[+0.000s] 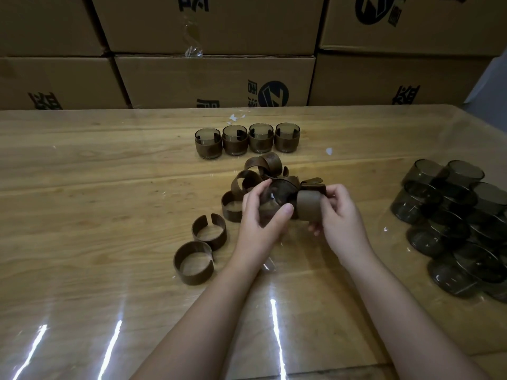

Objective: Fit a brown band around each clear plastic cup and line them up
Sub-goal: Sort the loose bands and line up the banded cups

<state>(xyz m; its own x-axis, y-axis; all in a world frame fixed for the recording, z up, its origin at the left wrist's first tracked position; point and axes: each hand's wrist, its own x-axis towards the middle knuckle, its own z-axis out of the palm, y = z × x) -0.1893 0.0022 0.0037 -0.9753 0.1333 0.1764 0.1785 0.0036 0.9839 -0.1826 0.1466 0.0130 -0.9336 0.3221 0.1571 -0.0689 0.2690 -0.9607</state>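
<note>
Gripping left hand (260,215): curled round a smoky clear cup (277,197) above the wooden table (109,187).
Right hand (340,218): pinched a brown band (308,205) touching that cup.
Banded cups (247,139): four stood in a row behind.

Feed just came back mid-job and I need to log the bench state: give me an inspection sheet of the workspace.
Surface: wooden table under a glossy clear cover, with streaks of glare.
Job's things: four banded cups in a row at far centre; loose brown bands piled at centre and left; unbanded cups heaped at right.
Clutter: small white scraps near the row.
Hands: left hand grips the held cup; right hand pinches the held band next to it.
Cables: nothing seen.
Surroundings: stacked cardboard boxes behind the table.
</note>
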